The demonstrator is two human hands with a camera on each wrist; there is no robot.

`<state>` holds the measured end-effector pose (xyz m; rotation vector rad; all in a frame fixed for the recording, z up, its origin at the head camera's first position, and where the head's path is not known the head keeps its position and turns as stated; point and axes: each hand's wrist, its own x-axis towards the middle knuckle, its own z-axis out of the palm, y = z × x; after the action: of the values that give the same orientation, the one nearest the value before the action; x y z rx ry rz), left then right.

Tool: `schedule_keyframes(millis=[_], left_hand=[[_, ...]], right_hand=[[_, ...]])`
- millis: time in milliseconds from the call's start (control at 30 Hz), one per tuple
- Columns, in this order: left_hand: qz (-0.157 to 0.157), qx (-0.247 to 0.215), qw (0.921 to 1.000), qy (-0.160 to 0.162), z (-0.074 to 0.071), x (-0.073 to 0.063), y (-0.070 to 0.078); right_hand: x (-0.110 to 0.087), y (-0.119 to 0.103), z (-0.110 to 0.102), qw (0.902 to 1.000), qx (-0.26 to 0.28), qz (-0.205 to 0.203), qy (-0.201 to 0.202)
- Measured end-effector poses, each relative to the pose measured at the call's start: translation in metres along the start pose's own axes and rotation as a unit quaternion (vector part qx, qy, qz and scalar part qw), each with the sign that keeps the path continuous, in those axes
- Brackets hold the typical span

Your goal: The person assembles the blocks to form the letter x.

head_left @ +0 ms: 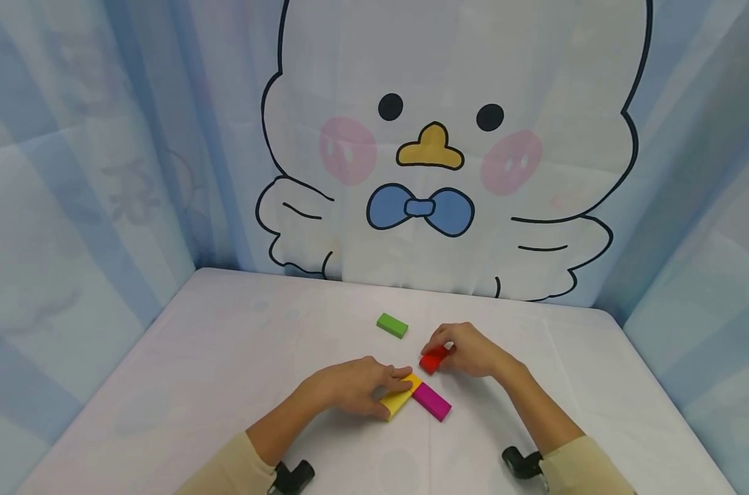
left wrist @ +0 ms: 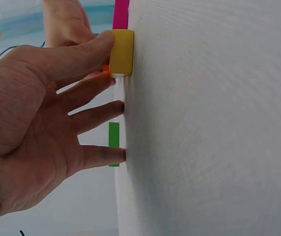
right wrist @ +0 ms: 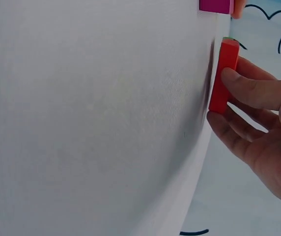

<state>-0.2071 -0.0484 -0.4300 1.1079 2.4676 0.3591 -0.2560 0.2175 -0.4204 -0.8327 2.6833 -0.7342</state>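
My left hand grips a yellow block lying on the table, the thumb at its near end and the index finger reaching along it. In the left wrist view the thumb presses the yellow block while the other fingers spread toward the tabletop. A magenta block lies at an angle against the yellow one's far end. Just beyond them, my right hand pinches a red block between thumb and fingers. The right wrist view shows this red block tilted, one end close over the table.
A green block lies farther back on the white-covered table, behind both hands. A curtain with a cartoon bird hangs along the table's back edge, with blue and white curtains at the sides.
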Motion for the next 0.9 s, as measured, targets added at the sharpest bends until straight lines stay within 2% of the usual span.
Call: schedule_keyframes(millis=[333, 600, 900], left_hand=[[0.006, -0.003, 1.0, 0.007, -0.001, -0.003, 0.001], [-0.012, 0.0, 0.9999, 0.007, -0.001, -0.003, 0.005], [-0.017, -0.001, 0.9998, 0.007, 0.001, -0.002, 0.004]], right_hand=[[0.001, -0.007, 0.005, 0.9999, -0.002, -0.012, -0.01], [0.001, -0.008, 0.009, 0.9998, 0.001, -0.015, -0.015], [-0.001, -0.011, 0.01, 0.9998, 0.0, -0.015, -0.014]])
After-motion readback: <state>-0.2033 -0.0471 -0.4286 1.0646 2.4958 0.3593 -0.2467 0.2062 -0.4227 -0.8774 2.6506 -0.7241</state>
